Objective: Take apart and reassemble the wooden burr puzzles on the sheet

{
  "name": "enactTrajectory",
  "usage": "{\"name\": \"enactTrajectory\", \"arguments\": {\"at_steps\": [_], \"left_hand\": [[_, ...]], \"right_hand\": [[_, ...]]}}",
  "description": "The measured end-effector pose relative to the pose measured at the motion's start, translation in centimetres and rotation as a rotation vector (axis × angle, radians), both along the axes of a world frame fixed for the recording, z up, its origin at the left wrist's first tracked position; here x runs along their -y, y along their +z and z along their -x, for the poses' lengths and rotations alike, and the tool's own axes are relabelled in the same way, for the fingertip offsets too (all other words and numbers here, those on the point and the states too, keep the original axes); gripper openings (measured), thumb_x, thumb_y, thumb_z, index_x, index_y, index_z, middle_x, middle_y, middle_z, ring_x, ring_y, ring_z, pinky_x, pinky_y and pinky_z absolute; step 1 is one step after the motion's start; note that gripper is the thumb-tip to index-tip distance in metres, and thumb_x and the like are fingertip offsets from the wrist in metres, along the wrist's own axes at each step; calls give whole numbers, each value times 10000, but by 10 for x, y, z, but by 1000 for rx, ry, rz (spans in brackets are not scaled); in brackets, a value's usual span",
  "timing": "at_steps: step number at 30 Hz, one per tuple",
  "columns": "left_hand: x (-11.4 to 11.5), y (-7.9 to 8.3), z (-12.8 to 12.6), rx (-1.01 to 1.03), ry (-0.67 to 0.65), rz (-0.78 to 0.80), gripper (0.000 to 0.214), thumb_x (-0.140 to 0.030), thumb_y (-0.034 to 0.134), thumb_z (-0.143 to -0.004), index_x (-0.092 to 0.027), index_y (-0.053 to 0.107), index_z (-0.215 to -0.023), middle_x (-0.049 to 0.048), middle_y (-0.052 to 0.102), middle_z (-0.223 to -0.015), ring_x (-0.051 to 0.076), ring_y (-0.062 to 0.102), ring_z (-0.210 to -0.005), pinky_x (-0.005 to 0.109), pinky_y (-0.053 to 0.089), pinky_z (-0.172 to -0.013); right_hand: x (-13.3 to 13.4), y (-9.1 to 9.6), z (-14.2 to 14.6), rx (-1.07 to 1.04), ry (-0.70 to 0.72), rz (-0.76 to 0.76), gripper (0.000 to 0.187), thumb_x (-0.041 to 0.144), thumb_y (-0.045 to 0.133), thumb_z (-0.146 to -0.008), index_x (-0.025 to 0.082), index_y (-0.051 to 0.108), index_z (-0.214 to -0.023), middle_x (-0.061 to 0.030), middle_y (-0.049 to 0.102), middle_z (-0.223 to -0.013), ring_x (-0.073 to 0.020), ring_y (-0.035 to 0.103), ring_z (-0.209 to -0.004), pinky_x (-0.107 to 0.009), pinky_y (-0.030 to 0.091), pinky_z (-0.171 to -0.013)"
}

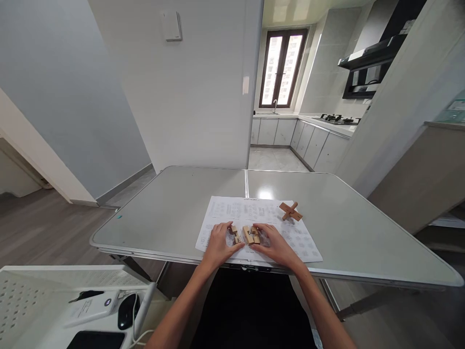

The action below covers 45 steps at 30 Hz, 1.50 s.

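On a printed sheet [221, 209] at the table's near edge lie light wooden puzzle pieces. My left hand [219, 244] curves around a notched wooden puzzle piece [238, 239], thumb and fingers on its ends. Just right of it, my right hand [274, 245] grips a small group of wooden puzzle blocks [248, 235], thumb at the near side and fingers at the far side. A narrow gap separates the two groups. Farther back on the sheet's right corner sits a reddish-brown wooden cross-shaped puzzle [290, 211], touched by neither hand.
The grey folding table [174, 208] has a centre seam. At lower left stands a white basket [32, 295] holding a white device [92, 308], a black mouse [127, 311] and a cable. A tiny teal bit [119, 216] lies near the table's left edge.
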State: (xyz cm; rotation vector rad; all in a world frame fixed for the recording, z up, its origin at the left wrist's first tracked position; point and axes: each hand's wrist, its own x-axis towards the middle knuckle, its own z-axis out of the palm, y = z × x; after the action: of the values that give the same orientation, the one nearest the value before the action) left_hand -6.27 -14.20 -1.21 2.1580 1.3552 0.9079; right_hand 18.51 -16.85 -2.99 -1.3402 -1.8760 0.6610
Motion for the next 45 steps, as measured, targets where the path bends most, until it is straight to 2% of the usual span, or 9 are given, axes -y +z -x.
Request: {"name": "enactTrajectory", "arguments": {"at_steps": [5, 12, 17, 26, 30, 34, 37, 42, 45], "left_hand": [[1, 6, 0, 16, -25, 1, 562, -402, 875, -740, -222, 641, -1218, 95, 671, -1245, 329, 591, -1213, 495, 470, -1070], [1, 4, 5, 147, -78, 73, 616, -426, 844, -787, -237, 598, -1320, 89, 681, -1303, 284, 644, -1182, 463, 503, -1057], [2, 6, 4, 190, -88, 79, 600, -355, 837, -788, -235, 589, -1320, 84, 673, -1283, 259, 653, -1126, 440, 537, -1008], [5, 9, 4, 185, -96, 39, 585, -360, 829, -814, -267, 593, -1341, 62, 611, -1210, 230, 639, -1054, 409, 567, -957], [4, 7, 4, 178, -97, 48, 676, -369, 848, -795, -272, 557, -1398, 54, 625, -1191, 237, 645, -1054, 422, 564, -971], [3, 3, 4, 180, -61, 51, 628, -370, 850, -790, -251, 577, -1342, 60, 646, -1213, 242, 657, -1045, 424, 560, -965], [2, 1, 4, 165, -39, 34, 641, -372, 831, -808, -254, 554, -1374, 76, 645, -1271, 268, 646, -1128, 449, 534, -1019], [-1, -5, 4, 88, 55, -5, 685, -365, 818, -812, -232, 525, -1417, 105, 631, -1346, 322, 574, -1285, 505, 457, -1120], [-3, -9, 1, 48, 102, -38, 665, -357, 802, -819, -225, 532, -1412, 111, 628, -1366, 338, 543, -1320, 524, 425, -1150]], "right_hand": [[1, 4, 9, 7, -24, -49, 574, 486, 773, -868, 280, 584, -1369, -114, 579, -1442, -321, 540, -1356, -505, 469, -1134], [2, 7, 28, 92, -66, -144, 198, 419, 743, -897, 261, 694, -1005, -117, 568, -1405, -324, 603, -1254, -511, 522, -1052], [2, 2, 28, 36, -65, -168, 163, 396, 665, -958, 259, 702, -1038, -122, 588, -1376, -321, 587, -1276, -515, 502, -1084], [2, 0, 23, -51, -95, -181, 229, 416, 532, -1041, 259, 682, -1115, -114, 633, -1310, -292, 589, -1269, -475, 509, -1091], [2, -3, 23, -48, -91, -170, 236, 438, 557, -1029, 262, 696, -1104, -112, 621, -1313, -299, 588, -1270, -481, 513, -1092], [2, -7, 24, -22, -105, -163, 217, 441, 598, -1004, 275, 711, -1087, -115, 571, -1362, -322, 557, -1308, -506, 500, -1103], [2, -9, 25, 3, -108, -152, 206, 421, 662, -965, 280, 713, -1106, -113, 573, -1362, -334, 557, -1298, -522, 492, -1104], [6, -9, 15, 37, -89, -114, 604, 388, 740, -895, 302, 536, -1457, -104, 578, -1431, -333, 502, -1381, -534, 450, -1157], [7, -9, 4, 54, -40, -58, 618, 372, 717, -906, 298, 511, -1484, -93, 596, -1442, -318, 503, -1397, -523, 449, -1160]]}}
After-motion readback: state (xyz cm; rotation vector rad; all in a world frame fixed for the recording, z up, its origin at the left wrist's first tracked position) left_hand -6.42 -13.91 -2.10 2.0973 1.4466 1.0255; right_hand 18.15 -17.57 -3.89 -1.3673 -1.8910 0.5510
